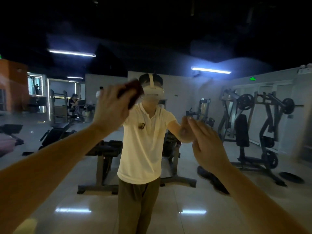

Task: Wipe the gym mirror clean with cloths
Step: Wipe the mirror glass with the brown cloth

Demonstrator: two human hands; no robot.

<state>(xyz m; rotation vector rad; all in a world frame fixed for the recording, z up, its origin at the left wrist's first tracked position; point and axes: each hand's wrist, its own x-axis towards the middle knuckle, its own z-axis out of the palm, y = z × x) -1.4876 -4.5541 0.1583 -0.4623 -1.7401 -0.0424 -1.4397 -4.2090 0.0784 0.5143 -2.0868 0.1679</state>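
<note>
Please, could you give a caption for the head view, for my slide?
Left hand presses a cloth to the mirror; right hand touches it, fingers straight.
</note>
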